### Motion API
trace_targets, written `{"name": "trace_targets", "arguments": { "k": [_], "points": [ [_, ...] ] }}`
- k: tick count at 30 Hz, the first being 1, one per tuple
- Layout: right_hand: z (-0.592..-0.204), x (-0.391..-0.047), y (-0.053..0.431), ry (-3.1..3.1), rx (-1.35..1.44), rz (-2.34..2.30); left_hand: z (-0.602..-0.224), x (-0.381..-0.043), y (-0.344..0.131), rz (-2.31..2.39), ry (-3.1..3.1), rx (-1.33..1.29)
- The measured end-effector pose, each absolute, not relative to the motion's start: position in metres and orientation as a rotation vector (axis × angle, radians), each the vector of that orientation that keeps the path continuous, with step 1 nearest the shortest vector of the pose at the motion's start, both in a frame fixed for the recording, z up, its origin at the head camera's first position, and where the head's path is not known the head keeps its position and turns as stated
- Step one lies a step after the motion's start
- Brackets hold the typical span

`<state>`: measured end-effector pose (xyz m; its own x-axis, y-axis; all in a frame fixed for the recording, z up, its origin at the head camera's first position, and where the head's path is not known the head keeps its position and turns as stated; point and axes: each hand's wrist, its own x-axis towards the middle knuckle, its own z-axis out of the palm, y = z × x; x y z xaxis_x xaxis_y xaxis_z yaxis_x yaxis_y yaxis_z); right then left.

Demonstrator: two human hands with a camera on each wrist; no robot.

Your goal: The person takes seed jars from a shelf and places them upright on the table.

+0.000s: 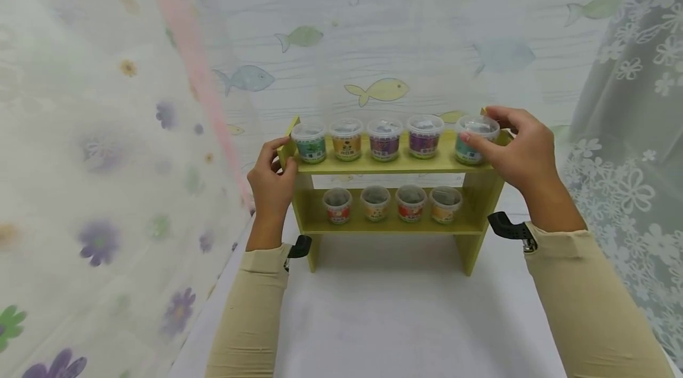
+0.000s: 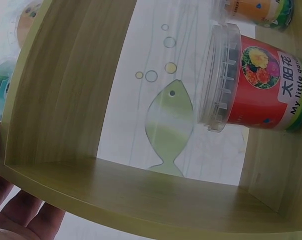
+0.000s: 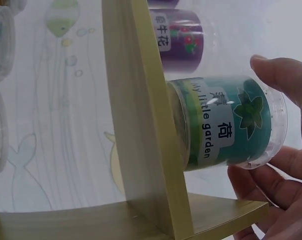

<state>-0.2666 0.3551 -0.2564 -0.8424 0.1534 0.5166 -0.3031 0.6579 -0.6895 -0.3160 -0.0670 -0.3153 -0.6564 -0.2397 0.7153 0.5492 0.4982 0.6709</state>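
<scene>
A small two-tier wooden shelf (image 1: 389, 227) carries lidded plastic cups with printed labels on both tiers. At the top right end, my right hand (image 1: 520, 144) holds a teal-labelled cup (image 3: 225, 120), thumb at the front near its lid and fingers round the far side. That cup stands upright on the upper board, close to the end panel. My left hand (image 1: 274, 173) grips the shelf's upper left end panel, thumb in front and fingers behind. Just inside that panel is another teal cup (image 1: 310, 144). Between the two teal cups stand an orange cup (image 1: 347, 141) and two purple ones.
Red cups and orange cups line the lower tier, including a red cup (image 2: 263, 82) near its left end. The shelf stands on a white tabletop (image 1: 395, 319). A fish-print curtain (image 1: 427, 34) hangs behind, with a flowered curtain (image 1: 101, 176) at the left and lace at the right.
</scene>
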Motion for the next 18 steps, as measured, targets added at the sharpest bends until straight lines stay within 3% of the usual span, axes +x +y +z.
{"name": "trace_targets", "arguments": {
  "k": [18],
  "points": [
    [-0.256,-0.232,0.343,-2.238,0.18,1.068,-0.316,-0.314,-0.067,-1.233,-1.941,-0.253]
  ]
}}
